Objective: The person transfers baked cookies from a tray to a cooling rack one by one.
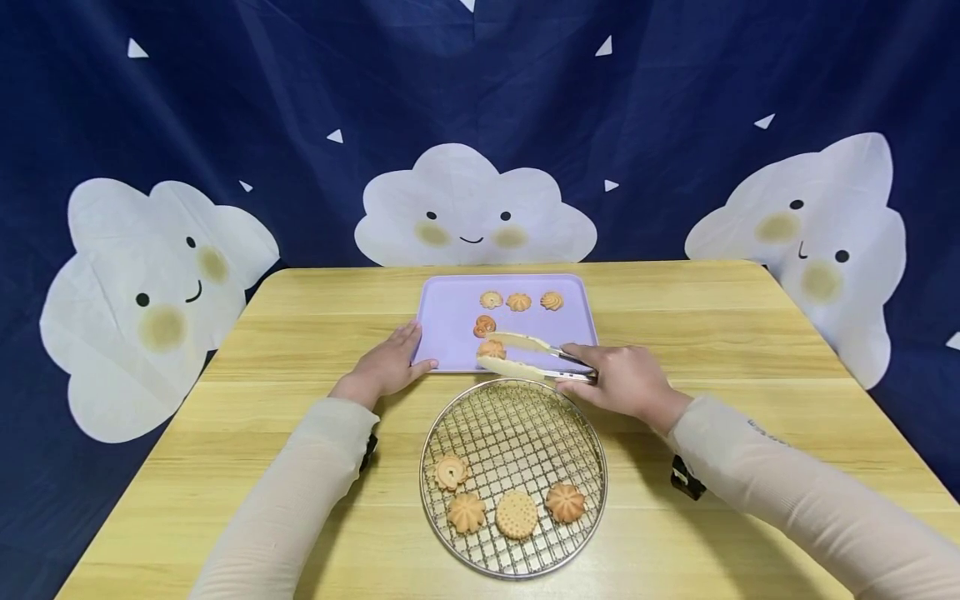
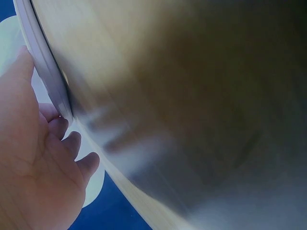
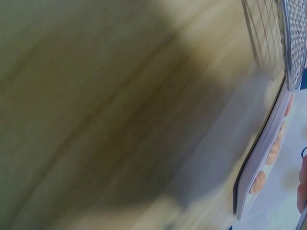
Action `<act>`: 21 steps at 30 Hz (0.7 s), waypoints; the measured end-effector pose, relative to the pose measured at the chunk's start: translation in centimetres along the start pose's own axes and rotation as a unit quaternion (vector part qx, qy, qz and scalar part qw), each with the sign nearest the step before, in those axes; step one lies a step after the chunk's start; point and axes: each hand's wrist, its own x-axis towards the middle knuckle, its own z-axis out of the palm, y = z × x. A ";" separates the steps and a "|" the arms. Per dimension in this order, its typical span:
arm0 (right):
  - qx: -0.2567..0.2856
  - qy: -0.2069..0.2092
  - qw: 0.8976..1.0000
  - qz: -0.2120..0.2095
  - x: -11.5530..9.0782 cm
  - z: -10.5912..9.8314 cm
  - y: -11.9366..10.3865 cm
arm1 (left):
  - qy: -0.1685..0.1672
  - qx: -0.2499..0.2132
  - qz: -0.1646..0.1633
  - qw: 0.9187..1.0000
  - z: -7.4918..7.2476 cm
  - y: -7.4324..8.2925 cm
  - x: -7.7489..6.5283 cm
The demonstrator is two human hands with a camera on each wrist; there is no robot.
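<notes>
In the head view my right hand (image 1: 626, 379) grips a pair of tongs (image 1: 525, 340) with cream tips and metal handles. The tips stand on either side of a round fluted cookie (image 1: 491, 348) at the front of the lilac tray (image 1: 442, 321). Just behind it lies a pretzel-shaped cookie (image 1: 484, 326). Along the tray's back are a ring cookie (image 1: 491, 299), a fluted cookie (image 1: 518, 302) and a swirl cookie (image 1: 551, 300). My left hand (image 1: 386, 362) rests against the tray's left edge, thumb at the front corner. In the left wrist view its fingers (image 2: 72, 143) are loosely bent beside the rim.
A round wire rack (image 1: 517, 442) stands in front of the tray, close to its near edge. Several cookies sit on its front half, including a dotted round biscuit (image 1: 517, 514). The wooden table (image 1: 712, 317) ends at a blue curtain (image 1: 480, 75) with cloud prints.
</notes>
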 end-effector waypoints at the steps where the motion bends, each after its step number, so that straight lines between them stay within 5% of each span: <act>1: 0.001 0.000 1.000 -0.006 0.0 0.0 -0.1 | 0.000 0.000 0.000 1.000 0.0 0.0 0.0; 21: 0.011 -0.006 0.990 -0.141 0.0 -0.1 -1.9 | 0.001 0.000 0.004 1.000 0.1 -0.2 0.0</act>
